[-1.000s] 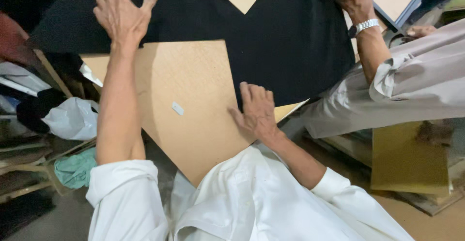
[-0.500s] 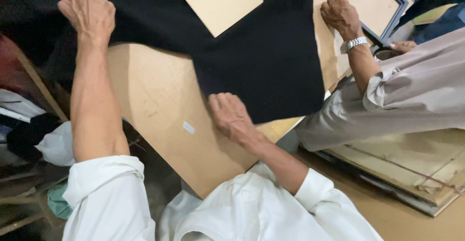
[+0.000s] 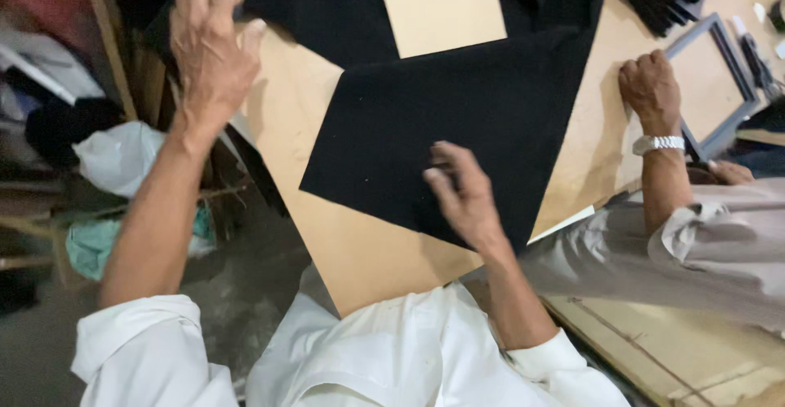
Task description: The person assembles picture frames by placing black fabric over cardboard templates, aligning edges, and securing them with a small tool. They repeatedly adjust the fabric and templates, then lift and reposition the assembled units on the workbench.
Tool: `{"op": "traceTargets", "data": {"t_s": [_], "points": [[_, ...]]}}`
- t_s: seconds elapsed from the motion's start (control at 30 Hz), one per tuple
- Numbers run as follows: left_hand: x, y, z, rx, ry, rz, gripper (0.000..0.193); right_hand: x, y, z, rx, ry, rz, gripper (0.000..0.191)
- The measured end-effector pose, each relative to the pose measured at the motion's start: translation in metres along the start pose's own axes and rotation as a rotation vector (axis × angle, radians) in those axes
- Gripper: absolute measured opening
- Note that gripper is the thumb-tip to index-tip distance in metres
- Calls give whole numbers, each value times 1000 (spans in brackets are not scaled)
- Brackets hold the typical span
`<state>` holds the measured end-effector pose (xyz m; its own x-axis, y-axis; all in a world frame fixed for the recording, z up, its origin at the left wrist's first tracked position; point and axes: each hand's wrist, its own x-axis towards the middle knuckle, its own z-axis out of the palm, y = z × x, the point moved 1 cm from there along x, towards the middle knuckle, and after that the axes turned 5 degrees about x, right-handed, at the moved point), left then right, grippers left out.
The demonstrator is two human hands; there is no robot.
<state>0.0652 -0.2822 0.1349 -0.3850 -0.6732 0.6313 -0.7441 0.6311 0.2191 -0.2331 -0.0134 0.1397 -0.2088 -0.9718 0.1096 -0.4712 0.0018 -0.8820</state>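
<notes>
Fingers of our right hand [image 3: 464, 196] lie loosely spread on the black fabric sheet [image 3: 458, 121], the fingertips pressing its surface near the lower edge; the hand is open and grips nothing. Our left hand [image 3: 208, 43] is raised at the far left edge of the brown board [image 3: 360, 251], fingers curled; whether it pinches the dark fabric there we cannot tell. The black fabric sheet lies flat across the board, one corner pointing toward our left arm, and the bare board shows below and to the left of it. A tan rectangle [image 3: 441, 6] shows above the sheet. At the right, another person's hand [image 3: 650, 88], wearing a silver wristwatch [image 3: 658, 143], rests closed on the board beside the fabric's edge. A grey frame [image 3: 719, 71] lies just beyond it. Left of the board, a white plastic bag [image 3: 118, 157] sits among clutter on the floor.
</notes>
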Motion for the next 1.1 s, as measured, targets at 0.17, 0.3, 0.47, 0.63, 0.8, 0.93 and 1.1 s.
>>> {"op": "traceTargets", "data": {"t_s": [0.17,0.3,0.47,0.63,0.8,0.93,1.1], "points": [[-108,63,-29,-172,-90,-400,27,-7,93,-100,-176,355,237,46],[-133,103,-40,-196,-89,-397,25,4,148,-157,-472,387,124,52],[-100,119,-29,-74,-45,-196,28,57,173,-176,-521,410,-156,52],[-26,126,28,-35,-235,-26,46,101,164,-158,-691,120,-207,60],[24,103,65,127,-684,-320,59,98,165,-143,-797,93,-126,64],[45,90,76,205,-666,-358,60,98,178,-146,-825,94,-147,64],[66,89,88,123,-605,-431,59,102,179,-146,-827,110,-155,64]]}}
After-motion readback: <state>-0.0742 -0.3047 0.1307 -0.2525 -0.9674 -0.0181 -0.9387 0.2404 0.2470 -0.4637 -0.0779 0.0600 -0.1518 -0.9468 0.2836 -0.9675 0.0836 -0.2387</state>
